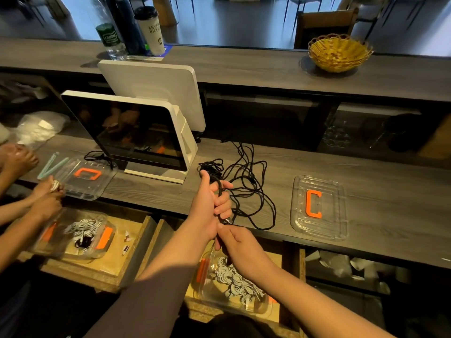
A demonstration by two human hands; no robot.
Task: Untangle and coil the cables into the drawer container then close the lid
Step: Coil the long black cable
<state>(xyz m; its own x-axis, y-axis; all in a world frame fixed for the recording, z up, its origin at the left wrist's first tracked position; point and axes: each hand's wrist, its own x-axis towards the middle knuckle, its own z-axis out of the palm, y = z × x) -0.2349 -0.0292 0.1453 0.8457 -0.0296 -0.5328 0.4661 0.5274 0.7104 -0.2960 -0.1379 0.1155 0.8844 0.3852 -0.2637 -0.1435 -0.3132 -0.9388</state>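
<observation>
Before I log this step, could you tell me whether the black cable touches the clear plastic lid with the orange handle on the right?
Apart: the head view shows bare counter between the black cable and the clear lid.

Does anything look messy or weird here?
Yes: the black cable sprawls in tangled loops across the counter, only partly gathered in the left hand. The clear lid lies off its container.
</observation>
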